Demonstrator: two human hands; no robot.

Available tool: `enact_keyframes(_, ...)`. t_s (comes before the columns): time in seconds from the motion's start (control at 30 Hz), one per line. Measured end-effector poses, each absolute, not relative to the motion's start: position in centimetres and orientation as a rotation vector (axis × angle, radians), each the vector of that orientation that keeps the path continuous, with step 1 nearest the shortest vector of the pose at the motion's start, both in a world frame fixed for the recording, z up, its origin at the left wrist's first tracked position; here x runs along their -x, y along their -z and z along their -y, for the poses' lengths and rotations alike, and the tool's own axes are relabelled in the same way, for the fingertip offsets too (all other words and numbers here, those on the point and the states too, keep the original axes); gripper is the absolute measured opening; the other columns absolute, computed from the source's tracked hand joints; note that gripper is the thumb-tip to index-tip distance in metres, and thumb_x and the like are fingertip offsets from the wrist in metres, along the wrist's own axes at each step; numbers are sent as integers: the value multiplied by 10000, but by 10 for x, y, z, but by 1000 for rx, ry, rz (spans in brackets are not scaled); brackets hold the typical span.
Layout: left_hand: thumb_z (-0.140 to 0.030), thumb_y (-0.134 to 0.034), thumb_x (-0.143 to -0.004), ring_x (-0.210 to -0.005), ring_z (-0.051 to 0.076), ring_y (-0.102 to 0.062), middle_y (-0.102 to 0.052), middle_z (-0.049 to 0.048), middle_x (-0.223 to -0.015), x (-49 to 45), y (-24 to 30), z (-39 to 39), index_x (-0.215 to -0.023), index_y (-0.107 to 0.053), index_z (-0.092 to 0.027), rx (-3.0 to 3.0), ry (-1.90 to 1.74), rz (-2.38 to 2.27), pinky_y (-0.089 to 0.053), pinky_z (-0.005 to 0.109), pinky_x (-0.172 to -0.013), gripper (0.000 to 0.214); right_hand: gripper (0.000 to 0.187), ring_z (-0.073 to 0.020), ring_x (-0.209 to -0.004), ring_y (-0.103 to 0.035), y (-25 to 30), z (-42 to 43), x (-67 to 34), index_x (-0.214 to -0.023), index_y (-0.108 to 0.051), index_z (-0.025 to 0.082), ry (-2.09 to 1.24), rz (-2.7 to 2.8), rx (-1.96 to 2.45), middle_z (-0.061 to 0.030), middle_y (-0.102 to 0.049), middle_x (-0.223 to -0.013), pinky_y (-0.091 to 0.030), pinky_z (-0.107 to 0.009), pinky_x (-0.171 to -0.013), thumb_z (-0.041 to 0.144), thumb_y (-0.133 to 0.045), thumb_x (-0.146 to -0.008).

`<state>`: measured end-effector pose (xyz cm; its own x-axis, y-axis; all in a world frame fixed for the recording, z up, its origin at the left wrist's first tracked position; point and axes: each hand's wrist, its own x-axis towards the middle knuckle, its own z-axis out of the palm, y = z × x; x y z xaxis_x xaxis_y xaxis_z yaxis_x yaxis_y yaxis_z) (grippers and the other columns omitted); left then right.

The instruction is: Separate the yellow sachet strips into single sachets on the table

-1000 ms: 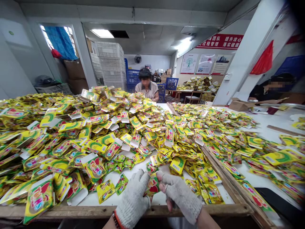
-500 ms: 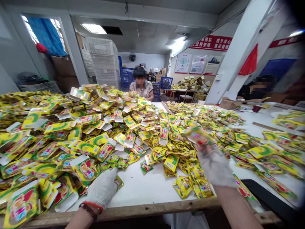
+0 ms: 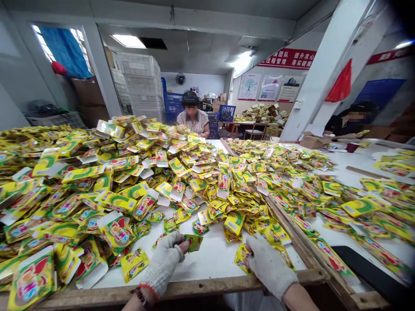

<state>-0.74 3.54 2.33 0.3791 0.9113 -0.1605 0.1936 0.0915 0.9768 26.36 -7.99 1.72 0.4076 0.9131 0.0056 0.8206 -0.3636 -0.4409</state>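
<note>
Both my hands wear grey knit gloves. My left hand (image 3: 164, 261) pinches a small green sachet (image 3: 193, 242) just above the white tabletop (image 3: 214, 255). My right hand (image 3: 267, 264) rests closed on a yellow sachet (image 3: 241, 258) near the table's front edge. A big heap of flat yellow-and-green cartons (image 3: 97, 181) covers the left half of the table. Loose yellow sachets (image 3: 240, 216) lie in a pile just beyond my hands.
A wooden strip (image 3: 292, 233) divides this table from a second one at right, strewn with packets (image 3: 324, 190). A wooden rail (image 3: 181, 287) edges the front. One person sits at the far end (image 3: 193, 116), another at right (image 3: 352, 123). White and blue crates (image 3: 142, 86) stand behind.
My right hand, raised over the right pile half a second ago, has come down onto a sachet at the front edge. My left hand has picked up a green sachet.
</note>
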Motion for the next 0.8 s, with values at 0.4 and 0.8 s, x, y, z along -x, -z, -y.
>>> enact_keyframes(0.4, -506, -756, -651, -538, 111, -589, -624, -16, -665, -28, -30, -6, -830, -519, -181, -1045, -802, -887, -469, 207, -479, 440, 282, -83, -408, -495, -28, 43, -168, -815, -477, 208, -973, 919, 1589, 41, -571, -632, -335, -185, -372, 466, -563, -741)
enact_keyframes(0.8, -437, -530, -836, -551, 138, -574, -603, 11, -662, -28, -43, -31, -797, -551, -175, -1777, -649, -986, -455, 238, -510, 266, 231, -175, -559, -605, -23, 45, -188, -804, -566, 219, -869, 1235, 1680, -23, -664, -676, -480, -267, -512, 445, -519, -798)
